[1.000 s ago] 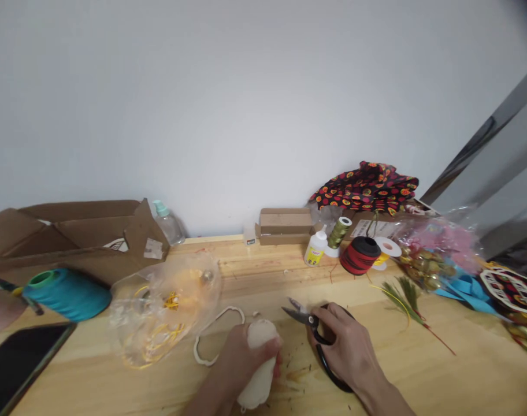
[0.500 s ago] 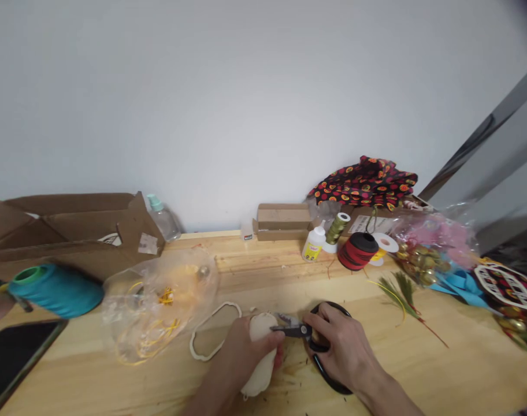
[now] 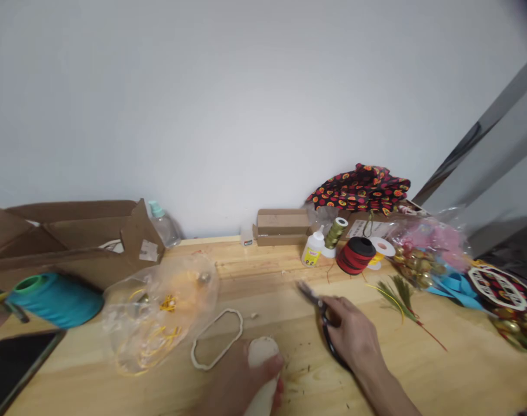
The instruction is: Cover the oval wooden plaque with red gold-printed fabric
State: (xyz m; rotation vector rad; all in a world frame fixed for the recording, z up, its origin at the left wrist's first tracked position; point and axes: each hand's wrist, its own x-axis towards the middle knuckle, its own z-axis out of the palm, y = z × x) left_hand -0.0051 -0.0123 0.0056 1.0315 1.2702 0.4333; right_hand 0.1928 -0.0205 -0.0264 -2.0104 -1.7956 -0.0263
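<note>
My left hand (image 3: 246,378) is closed around a cream, elongated padded piece (image 3: 263,350), its rounded end pointing away from me. In my right hand (image 3: 354,332) is a pair of black-handled scissors (image 3: 318,300), the blades pointing up and to the left, apart from the cream piece. The scissor blades look closed, though they are blurred. Left of the cream piece, a cream oval ring (image 3: 218,338) lies flat on the wooden table (image 3: 255,289). A tiny cream scrap (image 3: 253,315) sits between them. Dark bits are scattered between my hands.
A clear plastic bag (image 3: 159,318), a teal thread cone (image 3: 58,299) and a phone (image 3: 21,370) lie left. Behind stand a cardboard box (image 3: 283,238), a glue bottle (image 3: 312,249) and a red cord spool (image 3: 355,256). Green sprigs (image 3: 400,297) and gold bells (image 3: 419,268) are right.
My right hand has drawn the scissors away from the cream piece, up and to the right, and their blades have come together. My left hand with the piece has dropped slightly toward me.
</note>
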